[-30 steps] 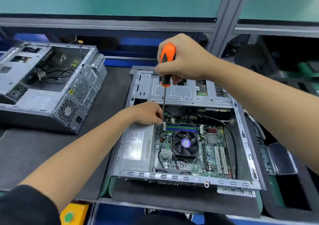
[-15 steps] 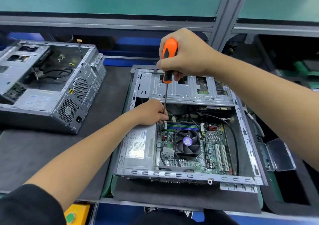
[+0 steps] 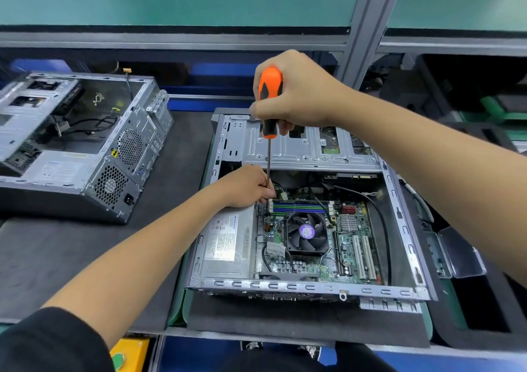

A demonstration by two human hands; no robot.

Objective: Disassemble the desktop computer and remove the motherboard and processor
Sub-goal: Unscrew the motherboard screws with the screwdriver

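Your right hand (image 3: 296, 92) is wrapped tight round the orange handle of the screwdriver (image 3: 269, 102), shaft standing nearly upright, tip down at the far left corner of the motherboard (image 3: 350, 246). Your left hand (image 3: 248, 186) pinches the shaft low down, steadying it just above the power supply (image 3: 225, 246). The board lies flat in the open computer case (image 3: 399, 215), below both hands and toward you. Left hand's nearer the screw; I'd say keep that shaft plumb over it.
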